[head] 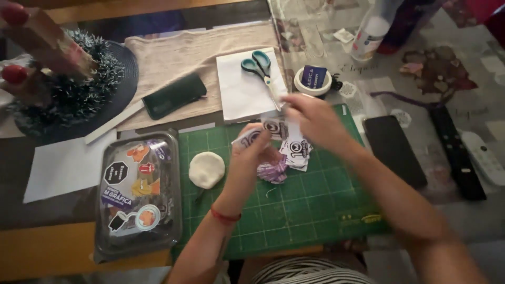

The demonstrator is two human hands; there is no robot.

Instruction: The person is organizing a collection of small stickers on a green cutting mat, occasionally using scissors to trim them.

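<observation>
Over a green cutting mat (315, 200), my left hand (251, 155) pinches a small printed sticker (247, 138) between thumb and fingers. My right hand (313, 120) is raised just right of it, fingers pinched on the edge of another printed paper piece (286, 126); the motion blurs it. A small pile of printed stickers (295, 150) and a purple crumpled piece (273, 171) lie on the mat under both hands. A white round lump (206, 169) sits on the mat left of my left hand.
A clear plastic tray of stickers (138, 192) lies left of the mat. Teal-handled scissors (263, 71) rest on white paper (242, 92). A tape roll (312, 81), a black phone (394, 150), remotes (456, 152), a white bottle (371, 31), a dark case (173, 94) and a tinsel decoration (68, 89) surround the work area.
</observation>
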